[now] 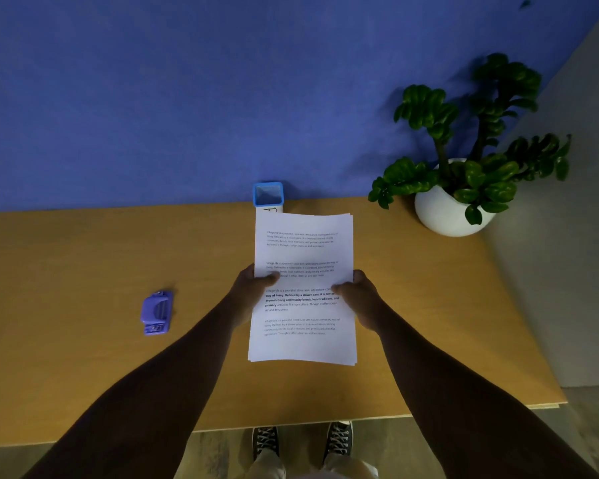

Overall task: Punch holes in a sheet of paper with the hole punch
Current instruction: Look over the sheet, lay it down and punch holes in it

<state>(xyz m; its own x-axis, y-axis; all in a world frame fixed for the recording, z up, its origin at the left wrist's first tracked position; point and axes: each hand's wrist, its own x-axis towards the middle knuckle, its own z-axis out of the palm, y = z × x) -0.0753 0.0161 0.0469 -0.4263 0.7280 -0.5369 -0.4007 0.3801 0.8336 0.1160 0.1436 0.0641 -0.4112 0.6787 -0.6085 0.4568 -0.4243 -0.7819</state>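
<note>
A thin stack of white printed paper sheets (303, 250) is held above the middle of the wooden table (83, 257), long side running away from me. My left hand (253, 288) grips its left edge with the thumb on top. On the opposite edge, my right hand (358, 293) holds it the same way. The purple hole punch (156, 312) lies on the table well to the left of my left hand, untouched.
A blue-rimmed square holder (268, 195) stands at the table's back edge, partly behind the paper. A potted green plant in a white bowl (453, 209) sits at the back right. A blue wall rises behind the table. My shoes show below the front edge.
</note>
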